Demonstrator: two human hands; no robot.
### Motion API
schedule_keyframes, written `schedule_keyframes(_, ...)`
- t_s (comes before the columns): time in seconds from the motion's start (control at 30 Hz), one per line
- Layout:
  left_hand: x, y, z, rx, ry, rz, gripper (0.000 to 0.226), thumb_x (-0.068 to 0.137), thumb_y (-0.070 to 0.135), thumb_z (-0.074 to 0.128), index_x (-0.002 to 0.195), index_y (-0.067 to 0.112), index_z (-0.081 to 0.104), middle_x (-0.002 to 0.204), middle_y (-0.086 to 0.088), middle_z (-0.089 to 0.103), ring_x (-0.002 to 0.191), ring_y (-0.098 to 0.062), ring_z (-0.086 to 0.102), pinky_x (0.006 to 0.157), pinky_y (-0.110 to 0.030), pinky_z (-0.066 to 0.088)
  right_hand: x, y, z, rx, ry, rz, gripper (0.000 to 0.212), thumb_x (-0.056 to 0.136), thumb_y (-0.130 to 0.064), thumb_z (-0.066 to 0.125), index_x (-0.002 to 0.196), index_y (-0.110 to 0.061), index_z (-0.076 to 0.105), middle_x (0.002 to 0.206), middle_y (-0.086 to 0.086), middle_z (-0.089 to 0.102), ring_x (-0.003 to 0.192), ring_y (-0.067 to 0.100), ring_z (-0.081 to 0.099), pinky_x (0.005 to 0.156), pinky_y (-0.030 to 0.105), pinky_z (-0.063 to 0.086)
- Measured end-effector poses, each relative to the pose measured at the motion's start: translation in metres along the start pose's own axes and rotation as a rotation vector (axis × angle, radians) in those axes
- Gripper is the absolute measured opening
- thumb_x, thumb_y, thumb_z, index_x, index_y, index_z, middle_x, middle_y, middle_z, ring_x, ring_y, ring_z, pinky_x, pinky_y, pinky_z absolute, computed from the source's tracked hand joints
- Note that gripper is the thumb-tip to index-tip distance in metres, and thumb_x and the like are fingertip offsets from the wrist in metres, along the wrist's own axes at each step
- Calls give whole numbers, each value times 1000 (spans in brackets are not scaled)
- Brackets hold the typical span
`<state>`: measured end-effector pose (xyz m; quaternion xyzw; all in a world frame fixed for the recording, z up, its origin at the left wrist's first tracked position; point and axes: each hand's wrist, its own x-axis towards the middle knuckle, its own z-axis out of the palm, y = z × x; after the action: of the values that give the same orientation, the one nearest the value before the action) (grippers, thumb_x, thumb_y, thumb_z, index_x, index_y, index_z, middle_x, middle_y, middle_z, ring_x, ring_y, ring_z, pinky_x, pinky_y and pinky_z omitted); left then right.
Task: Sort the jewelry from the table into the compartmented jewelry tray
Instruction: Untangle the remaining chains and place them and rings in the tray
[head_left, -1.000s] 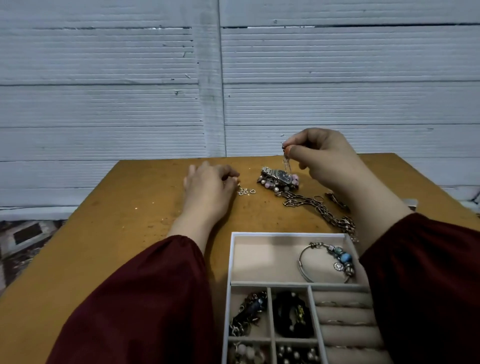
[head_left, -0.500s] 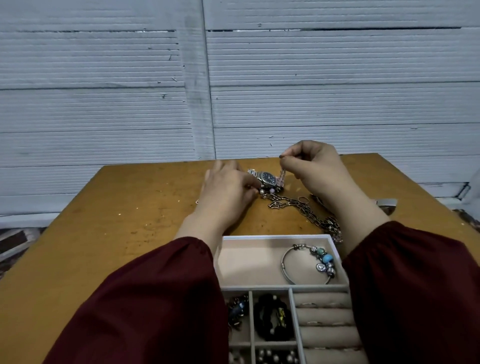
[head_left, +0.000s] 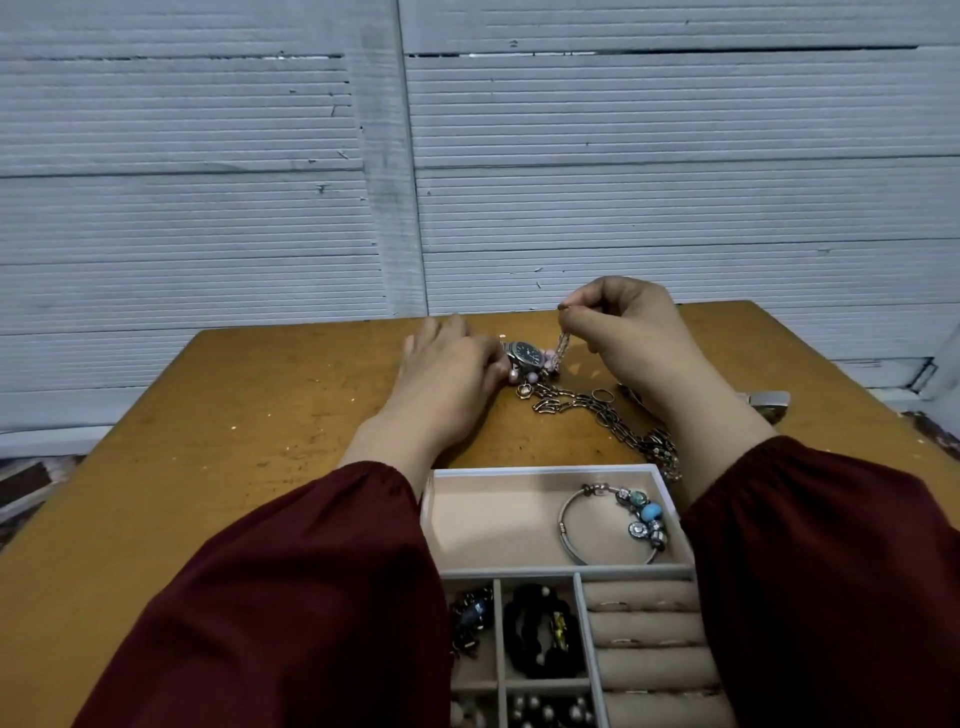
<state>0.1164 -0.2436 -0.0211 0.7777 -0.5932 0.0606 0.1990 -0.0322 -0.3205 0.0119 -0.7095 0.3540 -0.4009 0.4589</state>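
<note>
Jewelry tray (head_left: 540, 470) is sitting near; beyond it, the right hand (head_left: 628, 338) is pinching a thin chain (head_left: 562, 345), and the left hand (head_left: 447, 374) is touching the watch (head_left: 527, 353), its grip unclear.

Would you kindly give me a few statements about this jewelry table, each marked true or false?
1. The right hand pinches a thin chain above the table. True.
2. The charm bracelet lies on the table outside the tray. False: it lies in the large far compartment of the tray.
3. The wristwatch lies on the table right beside the left hand. True.
4. The heavy link chain is stored in the tray. False: it lies on the table beyond the tray.
</note>
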Motion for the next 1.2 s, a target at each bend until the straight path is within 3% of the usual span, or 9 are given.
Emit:
schedule_keyframes(0.13, 2, -2, -9, -179, 153, -32, 21, 96, 36, 48, 107, 28, 64, 98, 5, 41, 104, -20, 33, 81, -27, 19, 1, 2, 0, 11, 22, 12, 6, 83, -7, 64, 85, -12, 65, 68, -3, 56, 42, -4, 45, 43, 12, 41)
schedule_keyframes(0.37, 4, -1, -25, -275, 290, -82, 21, 97, 34, 47, 105, 28, 65, 101, 6, 40, 105, -15, 32, 84, -24, 19, 2, 1, 1, -3, 22, 6, 8, 83, -8, 65, 81, -15, 64, 69, -4, 57, 44, -3, 44, 45, 13, 40)
schedule_keyframes(0.67, 2, 2, -33, -333, 299, -104, 20, 97, 33, 47, 105, 28, 64, 101, 5, 41, 109, -19, 34, 89, -27, 25, 1, -1, 2, -2, 14, 0, 9, 83, -8, 64, 79, -16, 63, 71, -2, 57, 50, 3, 46, 46, 15, 41)
schedule_keyframes(0.9, -6, 11, -47, -397, 303, -119, 19, 97, 32, 47, 105, 27, 64, 102, 3, 44, 113, -24, 36, 93, -32, 29, -4, -16, -1, 50, 24, -56, 12, 83, -6, 65, 77, -16, 63, 68, -4, 57, 50, -2, 47, 52, 12, 40)
schedule_keyframes(1.03, -18, 18, -59, -443, 307, -118, 16, 97, 31, 47, 103, 28, 62, 101, 3, 44, 112, -22, 36, 95, -33, 30, -14, -24, -6, 64, 22, -72, 12, 83, -7, 66, 76, -17, 63, 68, -2, 56, 48, -5, 46, 47, 8, 36)
schedule_keyframes(1.2, -37, 31, -83, -460, 303, -95, 10, 97, 31, 48, 93, 36, 56, 102, 3, 45, 114, -23, 37, 100, -38, 32, -35, -35, -16, 85, 6, -65, 6, 82, -10, 69, 79, -13, 66, 70, -1, 59, 50, -5, 48, 50, 8, 38)
